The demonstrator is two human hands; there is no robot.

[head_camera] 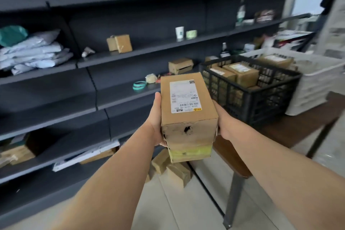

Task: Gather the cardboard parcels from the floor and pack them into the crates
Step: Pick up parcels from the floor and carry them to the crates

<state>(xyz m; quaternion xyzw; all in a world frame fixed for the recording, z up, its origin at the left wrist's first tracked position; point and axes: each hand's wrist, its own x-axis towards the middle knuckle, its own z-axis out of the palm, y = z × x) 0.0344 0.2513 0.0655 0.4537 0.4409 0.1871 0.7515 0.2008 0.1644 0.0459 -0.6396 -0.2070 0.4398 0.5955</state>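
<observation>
I hold a stack of two cardboard parcels in front of me at chest height. The top parcel (186,106) bears a white shipping label and has a torn hole in its near face. Under it sits a smaller parcel (190,153) with yellow tape. My left hand (155,123) grips the stack's left side, and my right hand (223,121) grips its right side. Beyond, to the right, a black crate (250,102) on a brown table holds several parcels. A white crate (317,84) beside it also holds parcels. More parcels (173,168) lie on the floor below.
Dark grey shelving (74,89) fills the left and back, carrying loose boxes, white mail bags, tape rolls, a cup and bottles. The brown table (291,132) stands on metal legs (233,198) over a light tiled floor. A person's dark sleeve shows at the far right.
</observation>
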